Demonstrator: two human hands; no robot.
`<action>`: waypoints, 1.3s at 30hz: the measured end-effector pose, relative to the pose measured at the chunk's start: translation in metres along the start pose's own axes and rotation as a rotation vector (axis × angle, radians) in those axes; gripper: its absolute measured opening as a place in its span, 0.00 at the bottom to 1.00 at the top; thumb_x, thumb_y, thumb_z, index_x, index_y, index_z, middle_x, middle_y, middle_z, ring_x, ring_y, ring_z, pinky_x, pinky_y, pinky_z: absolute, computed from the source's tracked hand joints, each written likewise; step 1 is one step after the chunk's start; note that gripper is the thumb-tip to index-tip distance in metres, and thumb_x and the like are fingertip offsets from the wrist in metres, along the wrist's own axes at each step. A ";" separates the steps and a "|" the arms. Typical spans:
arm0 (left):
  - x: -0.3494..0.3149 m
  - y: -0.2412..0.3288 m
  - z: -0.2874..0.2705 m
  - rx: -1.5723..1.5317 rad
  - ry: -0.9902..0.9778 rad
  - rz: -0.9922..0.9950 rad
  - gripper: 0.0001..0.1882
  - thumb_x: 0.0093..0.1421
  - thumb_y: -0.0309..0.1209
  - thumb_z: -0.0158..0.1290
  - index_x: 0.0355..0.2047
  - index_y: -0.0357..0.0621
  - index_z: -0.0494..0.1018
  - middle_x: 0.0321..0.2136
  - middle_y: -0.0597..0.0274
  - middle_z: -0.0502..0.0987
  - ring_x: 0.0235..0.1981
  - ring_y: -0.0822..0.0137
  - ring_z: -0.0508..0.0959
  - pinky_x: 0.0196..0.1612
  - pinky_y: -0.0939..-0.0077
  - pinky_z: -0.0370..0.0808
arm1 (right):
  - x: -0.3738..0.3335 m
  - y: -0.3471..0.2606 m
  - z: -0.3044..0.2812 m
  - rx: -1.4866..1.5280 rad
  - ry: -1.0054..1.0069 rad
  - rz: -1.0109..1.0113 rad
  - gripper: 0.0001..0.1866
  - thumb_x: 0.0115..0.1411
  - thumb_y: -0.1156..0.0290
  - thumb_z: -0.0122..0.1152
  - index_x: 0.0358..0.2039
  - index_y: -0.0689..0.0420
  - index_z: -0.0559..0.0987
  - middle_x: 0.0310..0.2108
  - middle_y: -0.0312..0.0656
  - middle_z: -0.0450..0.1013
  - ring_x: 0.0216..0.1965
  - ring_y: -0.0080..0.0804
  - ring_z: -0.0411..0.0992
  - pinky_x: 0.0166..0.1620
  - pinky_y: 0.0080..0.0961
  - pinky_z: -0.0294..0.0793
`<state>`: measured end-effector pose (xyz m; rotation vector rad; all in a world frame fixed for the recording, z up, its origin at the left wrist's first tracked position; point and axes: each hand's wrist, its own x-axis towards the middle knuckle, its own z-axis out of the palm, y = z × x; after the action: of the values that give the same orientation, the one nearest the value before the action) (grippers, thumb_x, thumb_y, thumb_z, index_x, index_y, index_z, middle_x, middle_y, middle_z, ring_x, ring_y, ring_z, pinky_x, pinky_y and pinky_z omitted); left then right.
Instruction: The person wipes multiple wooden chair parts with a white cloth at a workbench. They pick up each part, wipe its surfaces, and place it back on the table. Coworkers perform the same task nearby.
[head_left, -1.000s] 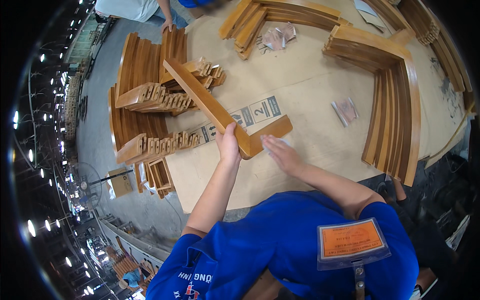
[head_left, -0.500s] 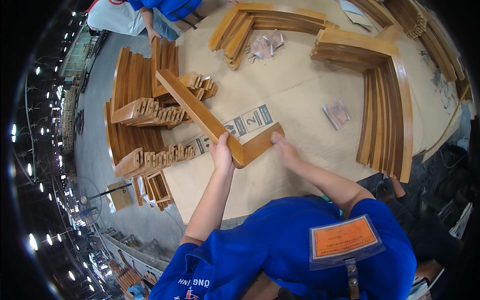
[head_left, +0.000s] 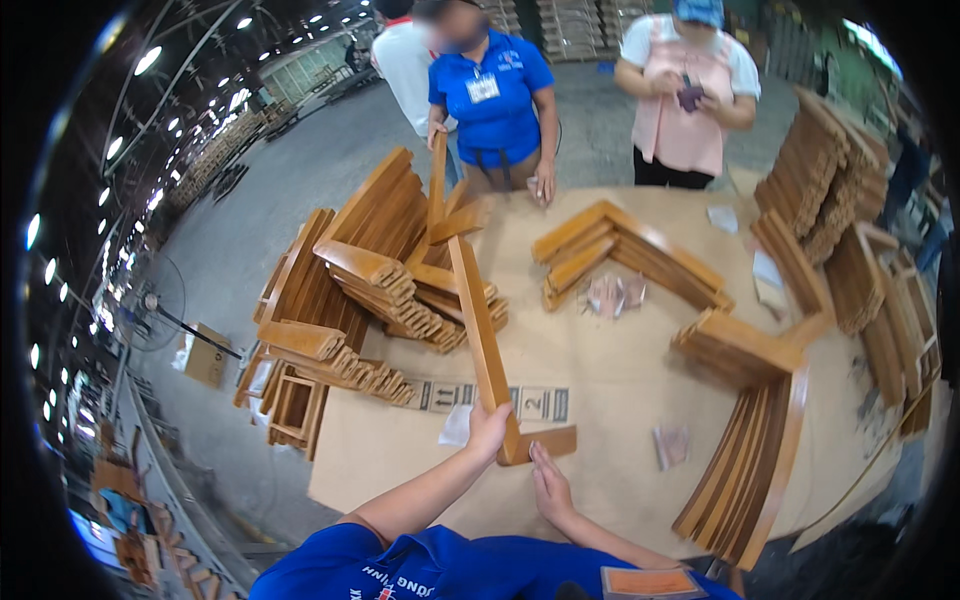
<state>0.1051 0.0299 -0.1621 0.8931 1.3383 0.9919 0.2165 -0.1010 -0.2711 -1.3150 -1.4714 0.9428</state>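
An L-shaped wooden frame piece point(head_left: 478, 325), brown and varnished, is held over the table, its long arm pointing away from me. My left hand point(head_left: 489, 432) is wrapped round the long arm close to the corner. Flat fingers of my right hand point(head_left: 551, 487) rest against the short arm, just right of that corner. Left of the piece stand nested stacks of similar L-shaped pieces point(head_left: 375, 215), and another row point(head_left: 745, 470) lies at the right.
Cardboard covers the table point(head_left: 610, 400). Small plastic packets point(head_left: 672, 446) and a few more L-pieces point(head_left: 630, 250) lie on it. Across the table a person in blue point(head_left: 495, 90) grips a wooden piece; another in pink point(head_left: 690, 100) stands farther right. More wood is stacked point(head_left: 805, 180) at far right.
My view has tilted up, bringing the people across the table into sight. The held piece now points more directly away from me, and my right hand has shifted nearer its corner.
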 end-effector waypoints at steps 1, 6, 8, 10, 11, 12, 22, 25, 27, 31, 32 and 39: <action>0.000 -0.001 0.001 0.013 -0.005 0.008 0.15 0.56 0.24 0.50 0.44 0.37 0.63 0.30 0.55 0.73 0.25 0.64 0.76 0.27 0.71 0.76 | 0.007 0.004 -0.007 0.048 0.088 0.132 0.22 0.67 0.69 0.42 0.60 0.61 0.64 0.63 0.49 0.59 0.65 0.40 0.55 0.64 0.28 0.53; -0.005 -0.018 0.002 0.044 -0.013 0.060 0.15 0.55 0.25 0.52 0.43 0.34 0.65 0.30 0.54 0.75 0.26 0.64 0.78 0.27 0.70 0.76 | 0.030 0.049 -0.032 0.298 0.134 0.842 0.21 0.66 0.71 0.42 0.59 0.61 0.65 0.62 0.49 0.59 0.65 0.38 0.54 0.65 0.29 0.52; -0.004 -0.023 0.003 0.126 -0.009 0.176 0.16 0.55 0.24 0.52 0.44 0.33 0.66 0.30 0.54 0.75 0.26 0.64 0.78 0.28 0.71 0.76 | 0.027 0.060 -0.021 0.165 0.175 0.571 0.21 0.67 0.70 0.42 0.59 0.61 0.65 0.62 0.49 0.59 0.65 0.37 0.54 0.65 0.29 0.52; -0.003 -0.026 0.004 0.164 -0.014 0.170 0.16 0.55 0.25 0.53 0.44 0.33 0.66 0.30 0.54 0.76 0.25 0.65 0.78 0.29 0.71 0.76 | 0.018 0.058 -0.004 0.090 0.215 0.349 0.21 0.67 0.70 0.41 0.59 0.62 0.65 0.62 0.50 0.59 0.65 0.38 0.55 0.65 0.29 0.51; -0.005 -0.026 0.003 0.101 -0.046 0.111 0.18 0.53 0.26 0.54 0.44 0.34 0.66 0.30 0.54 0.76 0.28 0.65 0.79 0.31 0.72 0.76 | 0.014 0.055 0.002 0.038 0.122 0.308 0.21 0.67 0.70 0.41 0.59 0.63 0.65 0.62 0.50 0.59 0.65 0.38 0.55 0.65 0.29 0.51; -0.005 -0.025 0.005 0.107 -0.056 0.123 0.18 0.53 0.26 0.54 0.44 0.34 0.66 0.30 0.53 0.76 0.29 0.65 0.79 0.31 0.72 0.76 | 0.011 0.051 0.006 0.093 0.190 0.242 0.21 0.67 0.70 0.41 0.59 0.64 0.65 0.62 0.51 0.59 0.65 0.39 0.55 0.65 0.29 0.51; -0.030 -0.047 0.001 0.324 -0.445 0.400 0.47 0.48 0.29 0.59 0.65 0.37 0.45 0.49 0.48 0.68 0.39 0.62 0.77 0.37 0.70 0.75 | 0.035 0.069 -0.060 0.511 0.221 0.877 0.20 0.69 0.66 0.37 0.55 0.64 0.68 0.51 0.48 0.70 0.50 0.38 0.70 0.53 0.32 0.69; -0.047 -0.061 -0.014 0.212 -0.602 0.216 0.49 0.48 0.29 0.59 0.66 0.42 0.44 0.54 0.48 0.65 0.44 0.59 0.75 0.43 0.70 0.75 | 0.036 0.045 -0.065 0.659 0.330 0.702 0.21 0.70 0.65 0.35 0.56 0.63 0.65 0.53 0.48 0.68 0.53 0.38 0.68 0.56 0.33 0.66; -0.056 -0.060 -0.020 0.197 -0.524 0.356 0.47 0.47 0.27 0.58 0.66 0.43 0.46 0.53 0.49 0.66 0.45 0.60 0.74 0.43 0.71 0.74 | 0.041 0.017 -0.066 0.822 0.371 0.541 0.21 0.70 0.65 0.34 0.57 0.63 0.64 0.54 0.47 0.67 0.55 0.38 0.66 0.58 0.34 0.64; -0.062 -0.028 -0.042 0.251 -0.545 0.082 0.43 0.46 0.24 0.58 0.63 0.39 0.53 0.51 0.54 0.69 0.53 0.66 0.68 0.54 0.72 0.68 | 0.059 -0.038 -0.067 1.037 0.217 0.389 0.23 0.70 0.62 0.36 0.59 0.62 0.62 0.57 0.46 0.64 0.58 0.39 0.63 0.61 0.36 0.62; -0.062 -0.017 -0.051 0.290 -0.612 0.109 0.42 0.46 0.25 0.58 0.63 0.38 0.54 0.50 0.54 0.69 0.53 0.65 0.68 0.54 0.72 0.67 | 0.060 -0.049 -0.064 1.083 0.193 0.494 0.24 0.69 0.58 0.38 0.59 0.60 0.62 0.57 0.45 0.64 0.58 0.40 0.63 0.61 0.39 0.62; -0.065 0.050 -0.111 0.119 -0.995 -0.214 0.40 0.51 0.34 0.60 0.63 0.39 0.56 0.50 0.55 0.70 0.52 0.66 0.68 0.56 0.71 0.64 | 0.039 -0.078 -0.022 1.268 -0.032 0.743 0.31 0.62 0.45 0.48 0.57 0.53 0.64 0.55 0.43 0.66 0.57 0.45 0.64 0.58 0.47 0.64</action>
<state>-0.0076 -0.0182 -0.0983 1.0938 0.6091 0.2054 0.2153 -0.0738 -0.1856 -0.7881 -0.1152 1.9091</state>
